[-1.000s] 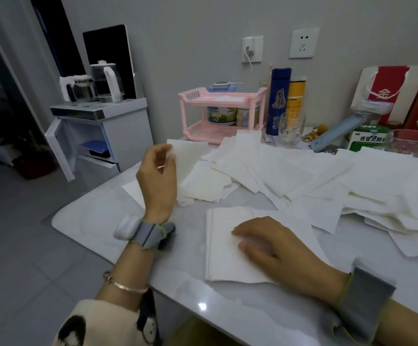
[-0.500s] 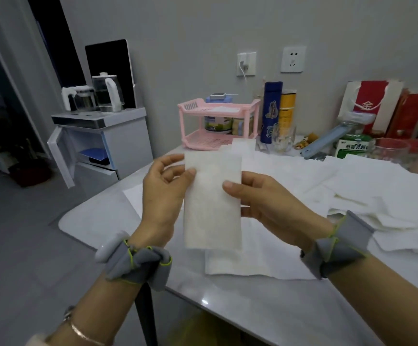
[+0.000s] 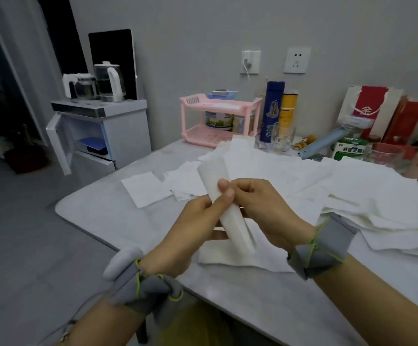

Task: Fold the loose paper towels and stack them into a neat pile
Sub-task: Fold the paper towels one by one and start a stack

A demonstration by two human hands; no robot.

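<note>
While your left hand (image 3: 190,227) and right hand (image 3: 265,211) both pinch the folded paper towel (image 3: 214,173) above the table (image 3: 90,208), loose towels (image 3: 352,186) lie far right.

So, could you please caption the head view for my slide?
Left hand and right hand fold a paper towel over the folded pile.
</note>
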